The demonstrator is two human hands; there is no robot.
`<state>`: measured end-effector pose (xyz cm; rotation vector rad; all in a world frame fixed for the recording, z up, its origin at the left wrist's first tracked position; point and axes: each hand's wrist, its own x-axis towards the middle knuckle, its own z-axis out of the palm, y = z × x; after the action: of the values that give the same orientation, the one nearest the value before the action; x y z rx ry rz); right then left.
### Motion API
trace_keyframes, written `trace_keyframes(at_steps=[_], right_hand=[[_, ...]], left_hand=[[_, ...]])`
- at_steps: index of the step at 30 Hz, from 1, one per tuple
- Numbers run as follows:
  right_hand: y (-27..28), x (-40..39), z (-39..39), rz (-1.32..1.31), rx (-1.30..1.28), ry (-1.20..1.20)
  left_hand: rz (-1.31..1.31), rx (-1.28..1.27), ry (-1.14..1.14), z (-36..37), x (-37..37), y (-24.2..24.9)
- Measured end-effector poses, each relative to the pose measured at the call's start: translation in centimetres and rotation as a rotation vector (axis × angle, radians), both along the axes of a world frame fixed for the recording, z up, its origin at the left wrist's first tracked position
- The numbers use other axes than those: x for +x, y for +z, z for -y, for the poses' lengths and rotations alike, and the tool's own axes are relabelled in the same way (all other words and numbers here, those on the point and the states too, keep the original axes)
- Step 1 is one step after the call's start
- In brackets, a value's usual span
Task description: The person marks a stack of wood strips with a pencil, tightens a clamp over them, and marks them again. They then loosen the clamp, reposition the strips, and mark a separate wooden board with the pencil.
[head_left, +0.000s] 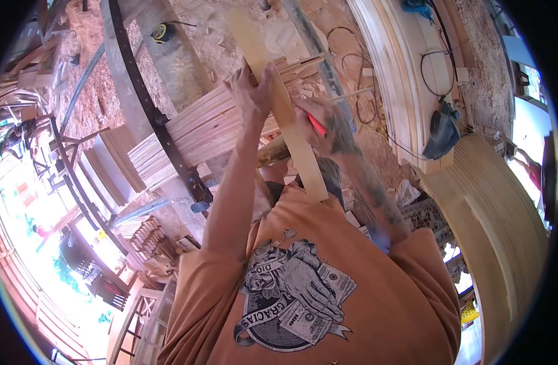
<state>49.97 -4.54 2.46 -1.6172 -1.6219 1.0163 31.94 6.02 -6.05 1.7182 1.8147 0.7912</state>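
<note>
A long flat wooden board [300, 158] lies slanting across a bundle of pale wooden strips [206, 125]. My left hand [251, 91] grips the board near its upper part, with fingers on one edge and the thumb on the other. Beside the board's right edge, my right hand [318, 125] is closed around a red marker-like tool [316, 125]. Motion blurs the right hand and forearm somewhat. The tool's tip is hidden.
A black perforated metal bar [148, 100] crosses the strips at left. A tape measure [161, 33] lies at the upper left. Long stacked boards [401, 79] run along the right, with a dark power tool [442, 131] and cable on them. Sawdust covers the ground.
</note>
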Motion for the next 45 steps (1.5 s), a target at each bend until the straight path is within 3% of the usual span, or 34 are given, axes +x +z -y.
trace_keyframes(at_steps=[3, 6, 9, 12, 17, 21, 25, 30, 33, 37, 39, 40, 43, 45], right_hand=[[0.1, 0.2, 1.4, -0.011, 0.07, -0.072], [-0.2, 0.3, -1.6, 0.032, 0.252, -0.129], [-0.7, -0.9, -6.6, -0.127, 0.324, -0.266], [-4.1, -2.4, -9.0, 0.128, 0.421, -0.219], [-1.5, -0.3, -1.8, 0.146, 0.372, -0.054], [0.2, 0.6, 3.8, 0.206, 0.256, -0.016], [-0.2, -0.1, -1.1, 0.097, 0.337, -0.193], [-4.4, -2.2, -7.4, 0.172, 0.514, -0.138], [-2.0, -0.7, -1.5, 0.273, 0.473, -0.03], [1.0, 1.9, 10.5, 0.253, 0.141, 0.105], [0.9, 2.1, 12.8, 0.207, 0.143, -0.041], [0.3, 2.0, 13.5, 0.179, 0.146, -0.11], [-3.6, 1.2, 14.4, -0.265, -0.261, -0.42], [-9.3, -0.2, 15.2, -0.264, -0.317, -0.365]], left_hand=[[0.152, -0.107, -0.042, 0.1, -0.3, 0.4], [0.124, -0.09, -0.027, 0.0, -0.3, 0.3], [0.042, -0.017, -0.059, 0.0, -0.2, 1.2], [0.056, -0.009, -0.044, 0.1, 0.0, 1.5], [0.203, -0.063, -0.019, 0.1, -0.3, 0.3], [0.003, -0.027, 0.0, 0.1, -0.1, 0.4], [0.01, 0.026, -0.02, 0.1, 0.3, 0.9], [0.101, -0.047, -0.047, 0.0, 0.4, 2.1], [0.119, -0.057, -0.043, 0.0, 0.0, 1.5], [0.092, -0.051, -0.029, 0.1, 0.6, 1.8], [0.175, -0.041, -0.031, 0.0, 0.4, 1.0], [0.201, -0.037, -0.032, -0.1, 0.4, 1.1], [0.264, -0.038, -0.049, 0.0, 0.1, 1.6], [0.429, -0.047, -0.071, -0.1, 0.2, 1.1]])
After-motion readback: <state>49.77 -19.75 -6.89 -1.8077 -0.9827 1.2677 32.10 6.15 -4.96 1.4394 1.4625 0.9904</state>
